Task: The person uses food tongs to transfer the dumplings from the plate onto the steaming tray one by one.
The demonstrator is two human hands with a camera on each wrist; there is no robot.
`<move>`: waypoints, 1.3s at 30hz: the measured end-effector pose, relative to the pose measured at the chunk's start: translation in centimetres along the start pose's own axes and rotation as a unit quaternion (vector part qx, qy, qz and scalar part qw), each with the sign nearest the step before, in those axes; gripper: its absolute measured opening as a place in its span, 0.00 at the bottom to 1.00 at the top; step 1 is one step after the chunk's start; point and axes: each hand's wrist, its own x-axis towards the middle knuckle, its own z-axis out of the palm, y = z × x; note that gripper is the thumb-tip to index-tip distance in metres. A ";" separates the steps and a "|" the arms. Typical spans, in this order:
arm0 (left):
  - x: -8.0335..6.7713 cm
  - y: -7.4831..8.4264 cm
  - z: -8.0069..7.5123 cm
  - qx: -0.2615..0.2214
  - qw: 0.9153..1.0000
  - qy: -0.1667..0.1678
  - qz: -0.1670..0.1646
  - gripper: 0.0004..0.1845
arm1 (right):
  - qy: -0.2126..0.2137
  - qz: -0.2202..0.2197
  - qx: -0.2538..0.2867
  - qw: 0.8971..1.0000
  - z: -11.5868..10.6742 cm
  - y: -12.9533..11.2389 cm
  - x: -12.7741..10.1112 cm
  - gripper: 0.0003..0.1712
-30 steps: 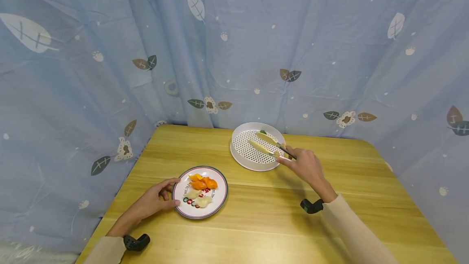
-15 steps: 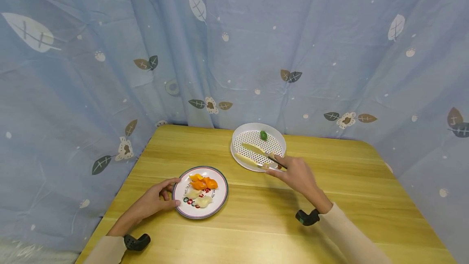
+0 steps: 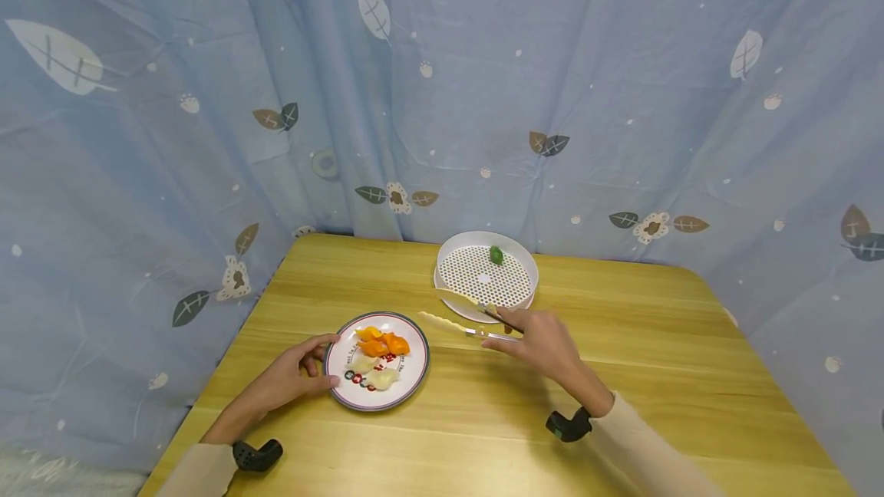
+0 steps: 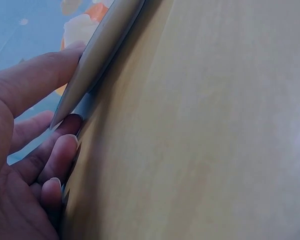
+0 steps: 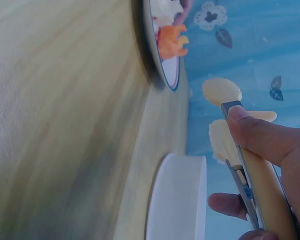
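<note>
My left hand (image 3: 286,378) holds the left rim of a white plate (image 3: 413,386) with a dark-banded edge, thumb on the rim and fingers at its underside in the left wrist view. On the plate lie several orange dumpling-shaped pieces (image 3: 397,344) and pale ones (image 3: 383,380). My right hand (image 3: 545,345) grips a pair of tongs (image 5: 265,195) with cream-coloured tips. The tips point left, spread apart with nothing between them, in front of a round white steamer basket (image 3: 449,251). One small green piece (image 3: 496,255) sits in the basket, toward its back.
A wooden table (image 3: 483,436) carries everything, and its back edge meets a blue patterned curtain (image 3: 456,98). The basket stands near that edge, behind and right of the plate. Black wrist cameras (image 3: 569,426) project from both wrists.
My right hand has drawn the tongs out from over the basket, leftward and toward me. The green piece, partly covered before, shows fully. My left hand and the plate stay put.
</note>
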 end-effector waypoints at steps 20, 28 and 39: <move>-0.2 0.1 0.2 0.005 1.000 0.004 0.010 0.40 | -0.057 -0.041 0.019 0.997 2.0 -2.4 -1.2 0.37; -0.2 0.2 0.3 0.016 1.000 0.006 0.009 0.39 | -0.054 -0.051 0.008 0.997 2.9 -2.7 -1.3 0.36; -0.1 0.2 0.2 0.007 1.000 0.005 0.000 0.41 | -0.059 -0.050 -0.004 0.997 3.5 -3.3 -1.4 0.33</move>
